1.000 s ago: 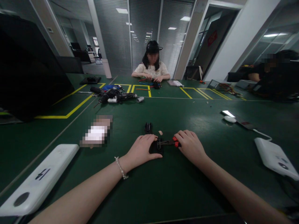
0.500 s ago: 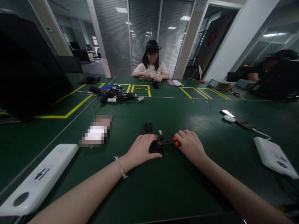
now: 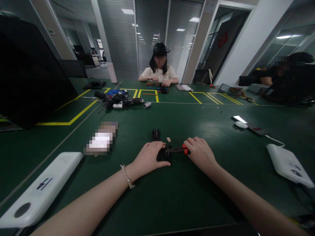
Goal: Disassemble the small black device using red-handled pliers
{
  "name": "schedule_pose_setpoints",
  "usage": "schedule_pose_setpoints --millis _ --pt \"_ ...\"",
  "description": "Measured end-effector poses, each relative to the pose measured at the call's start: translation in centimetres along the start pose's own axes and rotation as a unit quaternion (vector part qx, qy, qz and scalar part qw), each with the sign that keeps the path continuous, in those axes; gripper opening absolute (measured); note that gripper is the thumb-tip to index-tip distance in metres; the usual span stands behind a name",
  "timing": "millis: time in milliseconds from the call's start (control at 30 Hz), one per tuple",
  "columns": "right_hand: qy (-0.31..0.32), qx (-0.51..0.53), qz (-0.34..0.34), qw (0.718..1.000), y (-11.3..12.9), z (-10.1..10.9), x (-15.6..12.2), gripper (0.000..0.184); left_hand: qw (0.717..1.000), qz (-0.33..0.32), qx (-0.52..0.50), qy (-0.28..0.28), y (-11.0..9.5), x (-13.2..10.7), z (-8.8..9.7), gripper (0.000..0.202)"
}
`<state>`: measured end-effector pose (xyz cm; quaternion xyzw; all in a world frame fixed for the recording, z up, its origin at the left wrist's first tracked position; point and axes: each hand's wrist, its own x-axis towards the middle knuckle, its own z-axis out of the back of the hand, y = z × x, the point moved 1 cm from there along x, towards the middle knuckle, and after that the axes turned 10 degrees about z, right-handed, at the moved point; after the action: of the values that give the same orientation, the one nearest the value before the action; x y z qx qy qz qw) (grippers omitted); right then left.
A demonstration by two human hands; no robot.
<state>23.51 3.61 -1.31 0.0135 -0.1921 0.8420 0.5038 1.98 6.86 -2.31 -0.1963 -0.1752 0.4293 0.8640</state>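
My left hand (image 3: 149, 155) presses a small flat black part (image 3: 162, 154) onto the green table, with thumb and fingers around its left side. Metal pieces show along that part's right edge. My right hand (image 3: 200, 151) is closed around red-handled pliers (image 3: 178, 149), whose dark jaws point left and reach the metal pieces. Whether the jaws grip anything is too small to tell. Just beyond my left fingers lies a second black part (image 3: 155, 134) with shiny metal on it. A small tan piece (image 3: 168, 139) rests beside it.
A white power bank (image 3: 41, 188) lies at left, near a blurred-out phone (image 3: 102, 139). Another white device (image 3: 290, 165) with a cable is at right, near a white mouse (image 3: 241, 125). Black cables (image 3: 123, 100) are heaped further back. A person (image 3: 159, 70) works opposite.
Both hands, the pliers and the black part keep almost the same places. Only a very slight shift of the whole view shows.
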Motion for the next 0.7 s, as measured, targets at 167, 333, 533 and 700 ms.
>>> schedule_pose_setpoints --millis 167,333,533,700 --pt "-0.019 -0.018 0.011 1.000 0.02 0.30 -0.03 0.029 1.000 0.001 -0.003 -0.001 0.03 -0.01 -0.03 0.060" --pt "-0.011 -0.005 0.008 1.000 -0.03 -0.14 -0.09 0.028 1.000 0.003 -0.004 0.003 -0.02 -0.02 0.10 0.061" --pt "-0.021 -0.014 0.014 1.000 -0.06 -0.10 -0.03 0.028 1.000 0.011 -0.007 0.008 -0.12 -0.14 0.23 0.061" --pt "-0.022 -0.013 0.013 1.000 -0.08 -0.05 -0.07 0.030 1.000 0.010 -0.009 0.008 -0.09 -0.12 0.20 0.062"
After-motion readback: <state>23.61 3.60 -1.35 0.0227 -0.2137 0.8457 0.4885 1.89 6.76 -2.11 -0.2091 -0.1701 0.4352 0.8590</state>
